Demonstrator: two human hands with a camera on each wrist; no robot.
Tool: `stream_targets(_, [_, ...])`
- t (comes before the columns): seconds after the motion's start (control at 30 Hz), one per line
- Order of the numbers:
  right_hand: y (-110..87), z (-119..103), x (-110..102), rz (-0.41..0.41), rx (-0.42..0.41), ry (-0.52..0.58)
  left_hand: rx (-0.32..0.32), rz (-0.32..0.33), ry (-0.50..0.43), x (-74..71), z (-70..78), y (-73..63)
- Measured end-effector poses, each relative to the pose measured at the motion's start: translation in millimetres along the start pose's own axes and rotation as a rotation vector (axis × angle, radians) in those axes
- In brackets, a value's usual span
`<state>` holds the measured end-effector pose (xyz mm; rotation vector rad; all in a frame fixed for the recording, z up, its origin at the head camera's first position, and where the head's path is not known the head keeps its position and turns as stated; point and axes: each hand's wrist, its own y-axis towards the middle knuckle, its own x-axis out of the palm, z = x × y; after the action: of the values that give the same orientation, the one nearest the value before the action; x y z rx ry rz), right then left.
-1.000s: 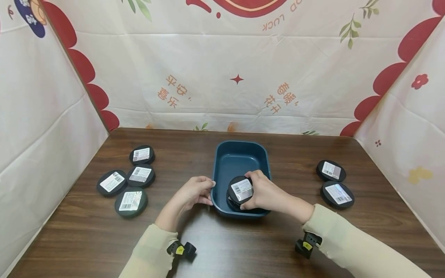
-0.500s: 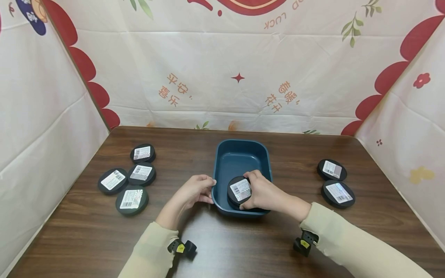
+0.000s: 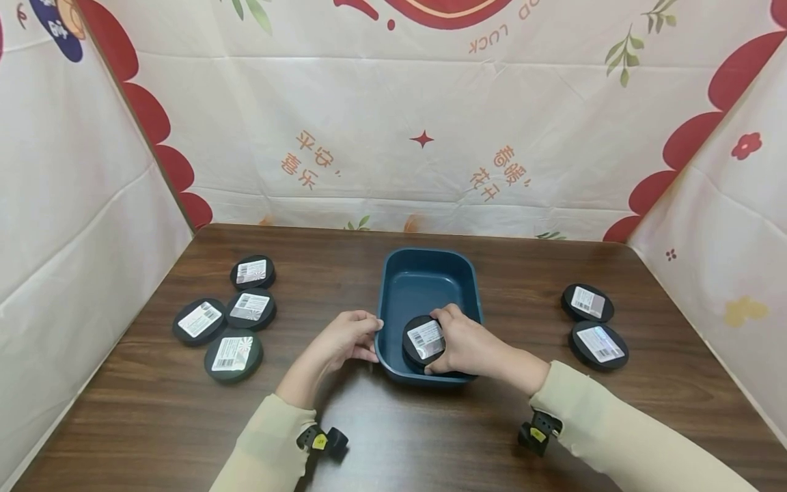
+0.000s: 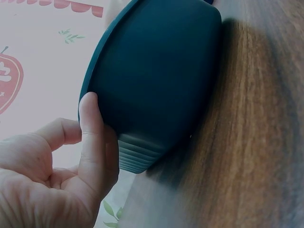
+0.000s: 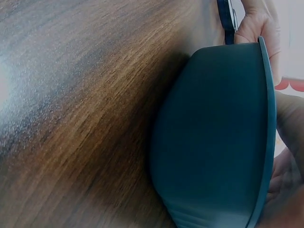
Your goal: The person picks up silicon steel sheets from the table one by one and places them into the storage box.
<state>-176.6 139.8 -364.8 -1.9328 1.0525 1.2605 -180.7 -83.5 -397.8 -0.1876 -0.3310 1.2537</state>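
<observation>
Black disc (image 3: pixel 423 342) lies in the near end of the blue tray (image 3: pixel 425 294) on the desk (image 3: pixel 418 437); from here I see the right hand (image 3: pixel 470 345) gripping it, the left hand (image 3: pixel 346 342) pinching the tray's side.

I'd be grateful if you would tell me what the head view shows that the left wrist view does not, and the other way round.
Only the head view shows the blue container's inside, the black disc gripped by the right hand, four discs on the left and two on the right.
Only the left wrist view shows the ridges on its outer wall.
Both show the left hand, container, table and printed cloth.
</observation>
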Motion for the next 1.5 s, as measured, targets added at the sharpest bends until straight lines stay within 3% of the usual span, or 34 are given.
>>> stream_targets(0.17, [0.2,0,0,-0.013,0.001,-0.045,-0.003,-0.001,-0.002,0.1,0.1,-0.5])
stream_targets(0.47, [0.1,2,-3,-0.042,-0.068,-0.14,-0.006,-0.004,0.014,-1.4,-1.5,-1.1])
stream_targets(0.7, [-3.5,6,-4,-0.022,-0.124,-0.205,0.002,-0.009,0.012,-0.9,-1.3,-0.1])
stream_targets(0.97, [-4.8,10,1,0.055,-0.183,-0.234,0.001,-0.007,0.013,-1.4,-1.2,-1.8])
stream_targets(1.5, [-12.3,21,-4,0.098,-0.274,-0.302,0.001,-0.01,0.008,-0.2,0.0,-0.7])
